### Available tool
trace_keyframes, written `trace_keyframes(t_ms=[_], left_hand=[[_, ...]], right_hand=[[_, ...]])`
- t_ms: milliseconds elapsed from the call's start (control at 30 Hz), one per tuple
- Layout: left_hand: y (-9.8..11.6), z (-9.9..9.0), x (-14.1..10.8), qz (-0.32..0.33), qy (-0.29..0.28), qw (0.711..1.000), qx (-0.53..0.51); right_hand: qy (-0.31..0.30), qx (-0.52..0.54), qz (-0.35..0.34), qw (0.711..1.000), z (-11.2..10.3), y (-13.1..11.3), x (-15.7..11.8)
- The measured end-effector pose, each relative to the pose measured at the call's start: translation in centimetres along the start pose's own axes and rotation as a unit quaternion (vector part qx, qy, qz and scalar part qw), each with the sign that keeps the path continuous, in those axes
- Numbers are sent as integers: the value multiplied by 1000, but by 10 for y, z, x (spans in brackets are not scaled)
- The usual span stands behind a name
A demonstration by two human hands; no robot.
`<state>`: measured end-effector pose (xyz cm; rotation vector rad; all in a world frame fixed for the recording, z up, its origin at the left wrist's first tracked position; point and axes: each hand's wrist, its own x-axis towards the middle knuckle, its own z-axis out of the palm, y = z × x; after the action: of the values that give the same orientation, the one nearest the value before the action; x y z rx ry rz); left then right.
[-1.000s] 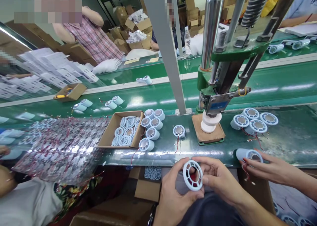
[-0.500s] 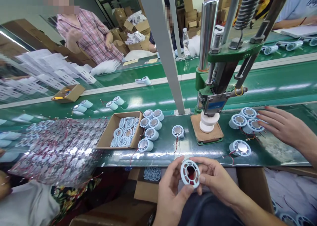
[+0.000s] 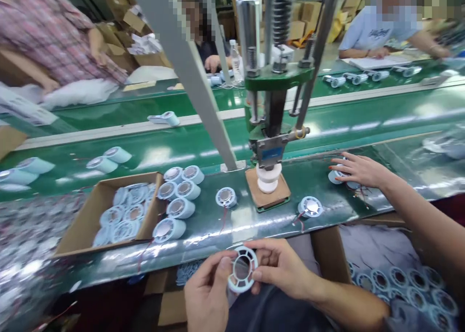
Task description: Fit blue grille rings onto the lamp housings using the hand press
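Low in front of the bench edge, a light-blue spoked plastic ring [image 3: 249, 277] is held tilted between my two hands. My left hand [image 3: 208, 291] pinches its left side, thumb on the near face. At the right rim, the thumb and fingers of my right hand [image 3: 281, 266] grip it. Its open middle looks greyish; I cannot tell what lies behind. Just beyond, a round light-blue housing with a metal disc [image 3: 225, 197] and red wire sits on the bench. Another such housing [image 3: 310, 207] stands to the right of the press [image 3: 271, 148], whose white head meets a brown pad [image 3: 282, 190].
A co-worker's hand [image 3: 359, 169] covers housings at the right. A carton [image 3: 78, 220] of light-blue rings and several housings [image 3: 180, 208] stand left. A slanted metal post [image 3: 196, 80] rises behind. Below the bench, an open box [image 3: 327, 249] holds more round parts.
The view has swung right, so bench things appear further left. My left thumb has shifted up along the ring's left side. The co-worker's hand now lies over the housings at the right.
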<state>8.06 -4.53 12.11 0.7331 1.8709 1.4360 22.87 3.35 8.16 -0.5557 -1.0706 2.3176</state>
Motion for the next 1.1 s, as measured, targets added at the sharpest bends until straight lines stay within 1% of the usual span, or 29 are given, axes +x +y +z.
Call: trace_keyframes(t_ms=[100,167,233,300,333,367,400,433,467,500,533,567,600,733,800,867,967,1033,1100], left_hand=[[-1,2,4,10,-9,1000,28],[0,3,5,13,-34,999,28],[2,2,5,14,-56,998,26],[5,1,5,20,-41,999,29],[6,-1,5,24,-24,999,32],[8,-2,5,28,-8,999,33],[9,-3,6,33,5,999,32],[10,-5,7,36,10,999,29],[11,-6,8,37,8,999,24],[11,-7,10,36,5,999,16],[12,-8,11,35,2,999,7],[12,-9,12,34,-1,999,-2],[13,-8,12,34,-7,999,-13],[20,-3,6,33,-23,997,-62],[26,0,-1,26,-32,995,-88],[32,3,-7,13,-38,992,-121],[39,3,-14,-6,-28,985,-170],[41,2,-17,-11,-27,982,-185],[40,1,-17,-9,-24,981,-190]], right_hand=[[22,-61,-18,998,0,2,2],[40,-119,-42,991,-2,-3,0],[70,-194,-76,976,-9,-15,-7],[119,-260,-119,951,-27,-31,-19],[161,-311,-143,926,-39,-40,-25],[211,-377,-168,886,-54,-46,-30],[259,-449,-191,833,-69,-51,-34],[300,-527,-210,767,-83,-53,-35],[324,-585,-225,709,-95,-52,-34],[330,-626,-238,665,-103,-48,-31],[319,-647,-249,647,-107,-42,-27],[294,-648,-259,653,-105,-34,-21],[266,-656,-269,653,-100,-25,-14],[134,-680,-305,654,-57,5,22],[90,-681,-314,656,-40,12,45],[73,-676,-318,661,-33,14,69],[70,-659,-312,681,-34,11,98],[71,-641,-303,702,-36,5,107],[77,-617,-293,726,-34,-3,105]])
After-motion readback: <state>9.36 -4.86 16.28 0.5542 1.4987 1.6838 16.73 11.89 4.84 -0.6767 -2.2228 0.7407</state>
